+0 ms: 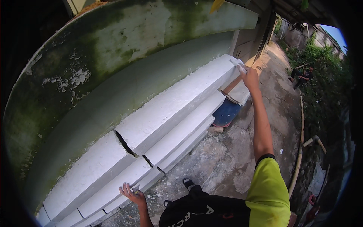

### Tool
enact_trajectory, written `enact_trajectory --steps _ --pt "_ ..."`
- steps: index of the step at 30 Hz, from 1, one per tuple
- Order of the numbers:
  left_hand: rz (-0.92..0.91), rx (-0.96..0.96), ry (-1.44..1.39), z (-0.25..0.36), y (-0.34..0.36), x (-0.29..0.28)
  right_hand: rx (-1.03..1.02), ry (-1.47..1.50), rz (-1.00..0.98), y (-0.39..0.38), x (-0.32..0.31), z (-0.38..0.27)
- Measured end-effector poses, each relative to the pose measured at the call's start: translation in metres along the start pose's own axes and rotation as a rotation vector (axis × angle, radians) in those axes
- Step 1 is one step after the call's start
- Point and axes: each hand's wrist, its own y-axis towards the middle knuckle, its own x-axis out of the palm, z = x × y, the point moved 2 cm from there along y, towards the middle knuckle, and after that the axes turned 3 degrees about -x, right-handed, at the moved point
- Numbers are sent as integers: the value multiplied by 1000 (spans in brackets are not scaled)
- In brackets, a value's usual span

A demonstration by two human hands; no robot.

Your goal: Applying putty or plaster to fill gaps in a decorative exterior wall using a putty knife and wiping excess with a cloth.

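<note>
Long white blocks [177,102] rise in stepped tiers beside a curved wall, with a dark gap crossing them near the middle. At the far right end of the top tier, my right hand [250,78] is closed on a flat pale tool [237,64], whose exact kind I cannot make out. Just below that hand, a brown wooden piece [232,84] rests by the block end. My left hand [133,196] is by the edge of the lower tiers, fingers partly extended. Between its thumb and fingers sits a small grey-and-yellow object [136,188], too small to name.
A dark blue container [227,112] stands below the block end, beside a pale slab [241,94]. The mossy curved wall [132,30] hangs over the tiers. Rough concrete ground [215,159] runs alongside, edged by a bamboo pole [298,151]. A person [303,76] sits farther off.
</note>
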Motion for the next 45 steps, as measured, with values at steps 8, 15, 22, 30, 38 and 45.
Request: enact_trajectory --steps 8,15,22,30,38,45 --pt "22 -53 79 -11 -3 -11 -614 377 -156 -109 -49 -220" --pt "7 -7 77 -14 -6 -14 -288 179 -281 -57 -32 -183" --pt "-31 -34 7 3 3 -9 108 140 -128 61 31 9" --pt "-8 -43 25 -5 0 -18 -265 89 -168 -45 -24 -160" --pt "13 -46 12 -12 -4 -17 -689 586 -318 -150 -67 -306" --pt "58 -77 -17 -3 10 -8 -658 661 -359 -229 -95 -432"
